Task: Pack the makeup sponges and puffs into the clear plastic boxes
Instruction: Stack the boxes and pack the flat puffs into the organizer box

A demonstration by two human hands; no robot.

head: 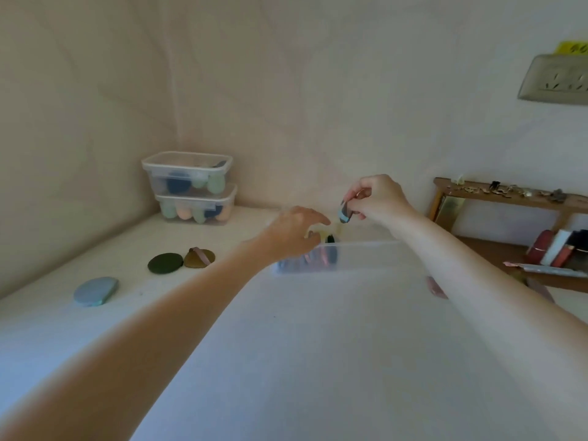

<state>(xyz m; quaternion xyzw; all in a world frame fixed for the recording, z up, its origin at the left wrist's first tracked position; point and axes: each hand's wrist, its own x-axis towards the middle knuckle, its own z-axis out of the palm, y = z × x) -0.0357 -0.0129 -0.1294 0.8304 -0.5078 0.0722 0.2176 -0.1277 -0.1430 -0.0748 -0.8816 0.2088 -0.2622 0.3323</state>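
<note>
Near the frame's centre, a small blue puff (345,214) with a dark edge hangs edge-down, pinched in the curled fingers of the right hand (377,198) just above the open clear plastic box (366,256), which already holds blurred blue and pink pieces. The left hand (294,235) reaches over the box's left end with fingers loosely extended, holding nothing. Left of centre on the white bench (286,345) lie a dark green puff (165,263), an olive puff (199,258) and a pale blue puff (95,291), with two stacked filled boxes (191,187) behind.
</note>
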